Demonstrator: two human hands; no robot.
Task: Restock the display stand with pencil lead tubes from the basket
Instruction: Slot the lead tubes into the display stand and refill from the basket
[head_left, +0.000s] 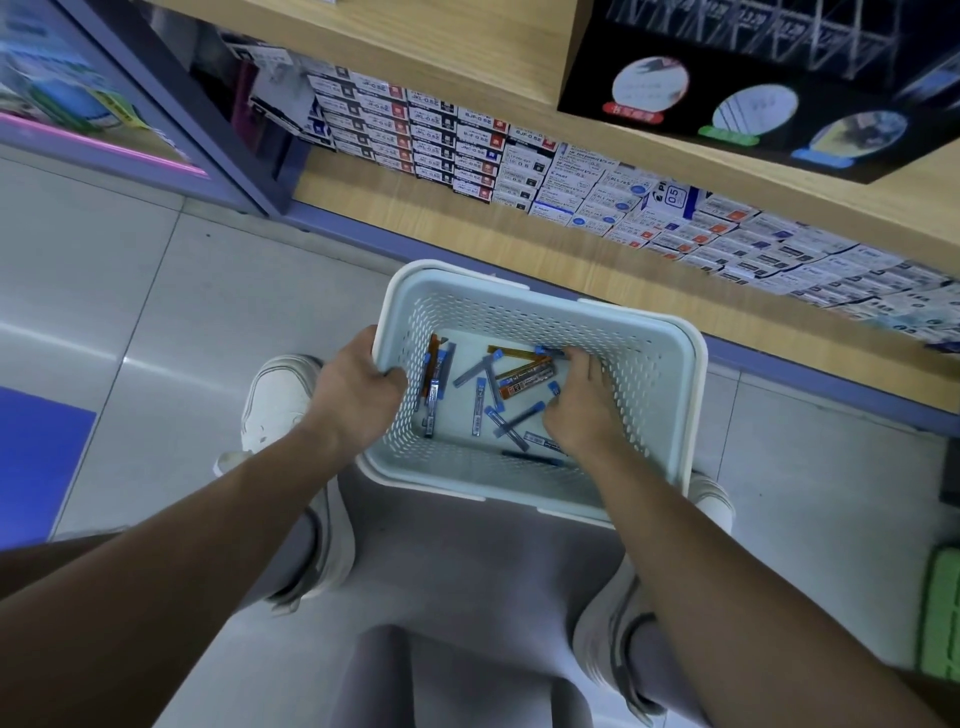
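A pale perforated plastic basket (660, 358) rests on my lap in the middle of the view. Several pencil lead tubes (478, 397), grey with blue caps and a few orange ones, lie loose on its floor. My left hand (358, 387) grips the basket's left rim, thumb inside. My right hand (582, 402) is down inside the basket on the right, fingers curled over a cluster of tubes, with blue caps showing at its fingertips. No display stand for the tubes is clearly visible.
A wooden shelf (467, 244) runs across ahead, stacked with rows of small refill boxes (447, 140). A black display box (753, 88) sits on the shelf above. Grey floor tiles and my white shoe (275, 400) lie to the left.
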